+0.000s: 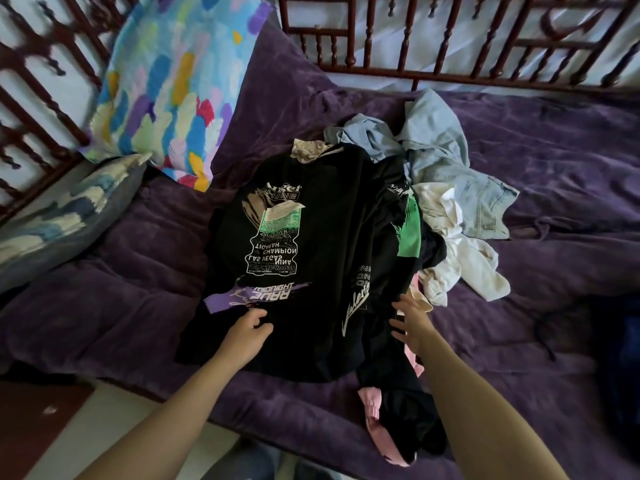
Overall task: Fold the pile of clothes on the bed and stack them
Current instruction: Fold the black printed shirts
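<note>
Your left hand (pixel 247 330) is gripping the black shirt (pixel 304 237), your right hand (pixel 412 323) splaying wide, on the purple bedspread (pixel 138 289) below wooden rails (pixel 450 76)

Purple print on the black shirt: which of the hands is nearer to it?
Left. The left hand is right beside the purple print, on its near side; the right hand is farther off, at the black shirt's right edge.

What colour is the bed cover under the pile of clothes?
The bed cover is dark purple, seen best in the head view.
</note>
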Available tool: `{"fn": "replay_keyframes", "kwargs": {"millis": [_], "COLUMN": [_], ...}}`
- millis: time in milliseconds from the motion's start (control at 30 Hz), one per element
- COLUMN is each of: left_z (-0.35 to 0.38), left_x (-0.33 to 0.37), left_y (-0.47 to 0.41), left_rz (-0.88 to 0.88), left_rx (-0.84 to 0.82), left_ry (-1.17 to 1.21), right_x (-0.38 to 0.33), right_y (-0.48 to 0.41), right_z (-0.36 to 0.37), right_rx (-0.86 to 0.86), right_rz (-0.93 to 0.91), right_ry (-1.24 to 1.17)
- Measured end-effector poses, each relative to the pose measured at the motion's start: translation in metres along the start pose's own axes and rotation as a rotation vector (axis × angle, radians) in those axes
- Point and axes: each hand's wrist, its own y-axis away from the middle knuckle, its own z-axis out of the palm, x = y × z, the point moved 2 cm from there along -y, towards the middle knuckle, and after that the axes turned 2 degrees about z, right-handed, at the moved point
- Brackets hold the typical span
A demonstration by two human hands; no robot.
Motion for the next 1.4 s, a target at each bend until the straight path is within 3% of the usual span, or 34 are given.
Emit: {"fn": "replay_keyframes", "kwargs": {"millis": [300,500,567,767,900,1067,1233,1300,1400], "left_z": [0.012,0.004,0.005,0.025,0.039,0.040,-0.003,-0.031,-0.072], "left_x": [-0.004,0.004,0.009,0.022,0.031,0.026,-0.015,-0.043,-0.091], "left_y": [-0.014,-0.033,-0.039,-0.055,-0.062,-0.076,-0.102,-0.109,-0.118], "left_rz": [-0.026,-0.045,-0.038,-0.011,0.034,0.075,0.111,-0.003,-0.182], "left_rx": [-0.048,-0.009,-0.012,-0.072,-0.123,-0.152,0.075,0.134,0.094], "left_ry": [-0.020,0.011,0.033,0.048,0.029,-0.039,-0.305,-0.373,-0.397], "right_x": [-0.005,-0.032,-0.054,-0.153,-0.172,-0.115,-0.010,0.032,0.081], "right_y": [-0.031,-0.043,-0.043,0.005,0.037,0.017,-0.003,-0.013,-0.018], "right_z": [0.003,0.006,-0.014,-0.152,-0.191,-0.131,0.005,0.048,0.089], "right_rx": [0.010,0.056,0.178,0.761,0.890,0.687,0.311,0.254,0.232], "right_rz": [0.026,0.029,-0.049,-0.471,-0.513,-0.431,-0.241,-0.138,0.027], "right_ry": [0.033,-0.132,-0.133,0.150,0.318,0.546,0.513,0.480,0.343]}}
